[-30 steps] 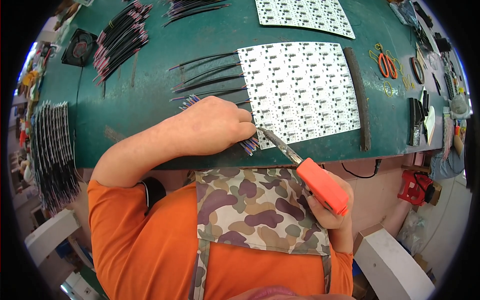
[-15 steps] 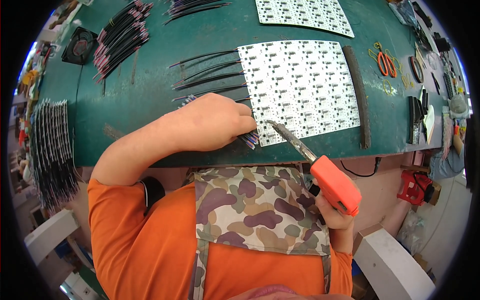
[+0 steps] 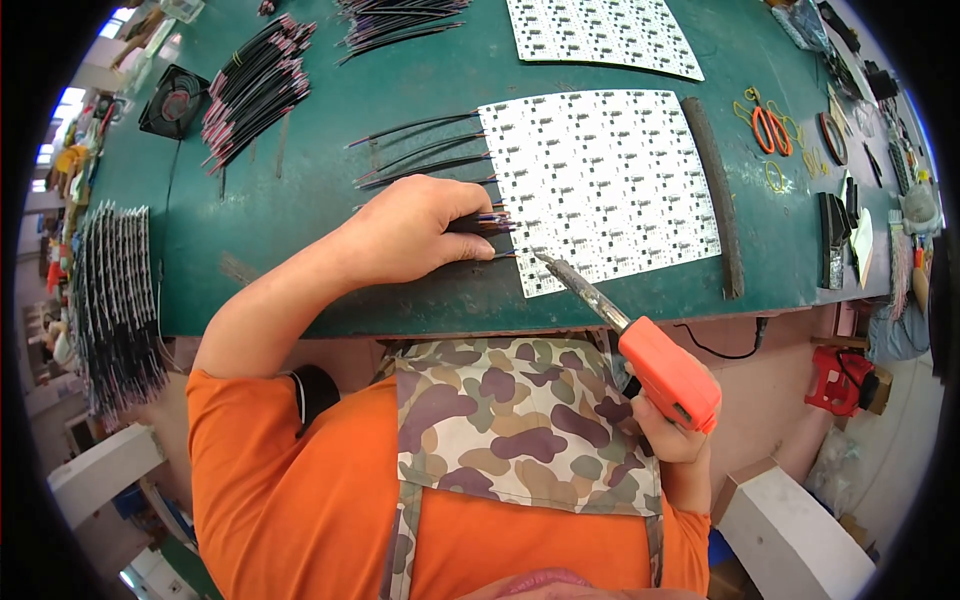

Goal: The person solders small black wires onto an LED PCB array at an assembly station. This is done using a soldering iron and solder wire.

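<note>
A white circuit board panel lies on the green table, with rows of small dark parts on it. Several black wires run leftward from its left edge. My left hand is closed at that edge on a bunch of wires; one wire between thumb and fingers reaches the board's lower left edge. In my right hand is a red soldering gun, gripped by its handle, which is partly hidden. Its metal tip points up and left, at the panel's lower left, close to that wire's end; contact cannot be made out.
A dark strip lies along the panel's right edge. Beyond are orange-handled scissors and a second panel. Wire bundles and a black fan stand at the far left. More wires hang at the left.
My left hand has turned and opened its pinch toward the board, bringing the bunch of wires up and one wire end to the panel's edge. The soldering gun stays nearly in place.
</note>
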`<state>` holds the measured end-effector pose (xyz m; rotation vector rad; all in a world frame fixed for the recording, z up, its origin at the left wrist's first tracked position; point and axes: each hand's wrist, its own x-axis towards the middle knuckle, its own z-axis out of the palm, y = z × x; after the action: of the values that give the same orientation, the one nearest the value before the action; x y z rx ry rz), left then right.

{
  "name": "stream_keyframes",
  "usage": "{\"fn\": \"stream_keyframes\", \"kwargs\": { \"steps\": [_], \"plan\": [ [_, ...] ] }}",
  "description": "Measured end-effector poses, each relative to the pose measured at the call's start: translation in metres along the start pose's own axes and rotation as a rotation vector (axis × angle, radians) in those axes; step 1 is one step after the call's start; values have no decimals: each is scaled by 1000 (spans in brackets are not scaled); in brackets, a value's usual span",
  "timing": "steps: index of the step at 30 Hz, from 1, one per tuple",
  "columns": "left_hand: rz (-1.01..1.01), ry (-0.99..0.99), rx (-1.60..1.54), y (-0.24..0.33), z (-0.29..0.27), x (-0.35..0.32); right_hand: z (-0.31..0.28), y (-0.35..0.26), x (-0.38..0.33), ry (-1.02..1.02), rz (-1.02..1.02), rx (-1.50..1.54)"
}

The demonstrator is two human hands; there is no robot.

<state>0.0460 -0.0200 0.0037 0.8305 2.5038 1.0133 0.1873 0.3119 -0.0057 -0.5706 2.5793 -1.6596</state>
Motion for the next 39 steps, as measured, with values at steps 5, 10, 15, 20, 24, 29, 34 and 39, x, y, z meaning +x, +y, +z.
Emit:
{"fn": "stream_keyframes", "kwargs": {
  "steps": [5,10,15,20,24,29,34,39],
  "plan": [
    [-151,1,11,13,-2,0,-2,3,-5,-7,0,-19],
    [122,50,74,14,17,-9,-6,0,-5,-18,40,-32],
    [210,-59,289,15,28,-16,-7,-5,7,-74,-11,64],
    [241,-128,419,15,30,-19,6,-8,4,24,109,80],
    [264,-125,395,15,31,-19,1,0,5,-64,-24,37],
    [295,-97,393,12,34,-18,1,2,5,-81,-26,13],
    [324,-77,391,11,33,-16,2,2,5,-71,-53,4],
    [319,-98,388,11,31,-14,5,0,2,-45,-3,-36]
  ]
}}
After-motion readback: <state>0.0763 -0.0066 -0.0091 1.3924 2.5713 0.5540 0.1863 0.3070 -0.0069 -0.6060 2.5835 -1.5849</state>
